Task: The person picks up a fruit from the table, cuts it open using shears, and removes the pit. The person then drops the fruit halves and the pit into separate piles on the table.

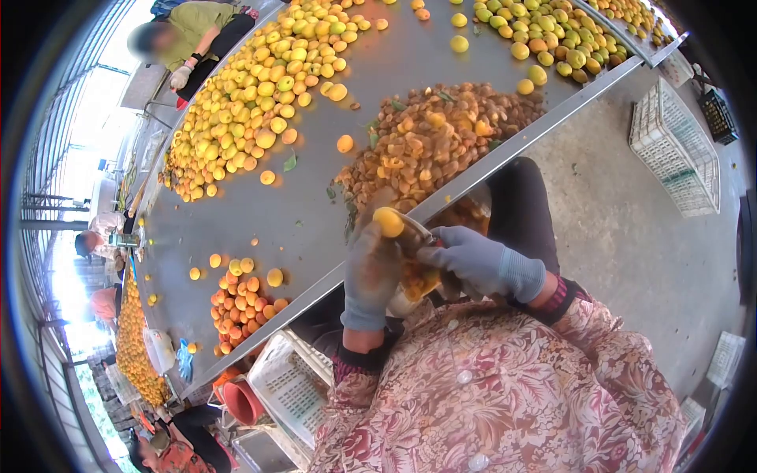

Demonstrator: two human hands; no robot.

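My left hand [371, 272], in a stained grey glove, is closed around a yellow apricot [388, 221] just over the metal table's near edge. My right hand [481, 262], gloved in grey too, grips a knife [418, 229]; its blade reaches to the apricot's side, and the fingers cover most of the handle. Beyond both hands, a heap of brown apricot pits [449, 146] with orange pulp lies on the table. Orange, wet-looking pieces [419, 282] show below my hands, partly hidden.
The metal table [315, 189] bears piles of yellow apricots [260, 87], greenish apricots [552, 35] and orange apricots [240, 303]. White crates stand at my left [288, 386] and on the right floor [674, 150]. A red bucket [242, 400] and other people [193, 35] are around the table.
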